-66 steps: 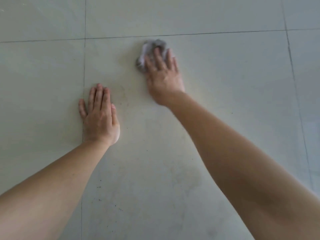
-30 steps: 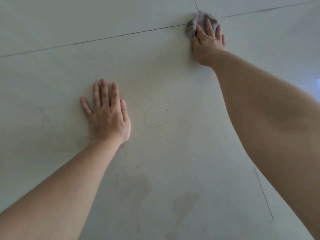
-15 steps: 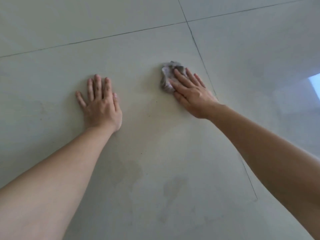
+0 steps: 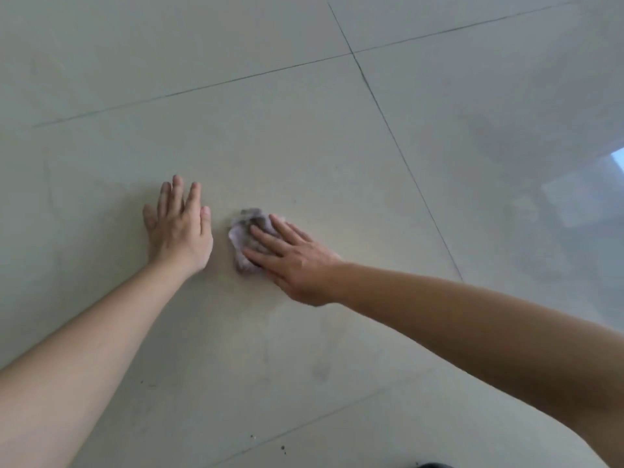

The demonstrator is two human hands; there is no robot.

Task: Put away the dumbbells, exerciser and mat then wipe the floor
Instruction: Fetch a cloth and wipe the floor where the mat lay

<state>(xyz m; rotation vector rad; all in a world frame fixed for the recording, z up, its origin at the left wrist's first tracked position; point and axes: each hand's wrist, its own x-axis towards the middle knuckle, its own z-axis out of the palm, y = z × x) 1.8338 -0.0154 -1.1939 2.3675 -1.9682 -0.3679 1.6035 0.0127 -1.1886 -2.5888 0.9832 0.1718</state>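
A crumpled grey-lilac cloth (image 4: 244,228) lies on the pale tiled floor (image 4: 304,146). My right hand (image 4: 293,261) presses flat on the cloth, fingers stretched over it and pointing up-left. My left hand (image 4: 179,228) rests palm-down on the same tile just left of the cloth, fingers spread, holding nothing. No dumbbells, exerciser or mat are in view.
Dark grout lines (image 4: 388,123) cross the floor at the top and right. A bright window reflection (image 4: 594,184) shines on the tiles at the right. Small dark specks (image 4: 283,448) lie near the bottom edge, beside a dark object (image 4: 432,465) barely showing.
My right hand has dragged the cloth from the far tile corner back toward me and leftward, ending close beside my left hand. The left hand stays planted on the floor.
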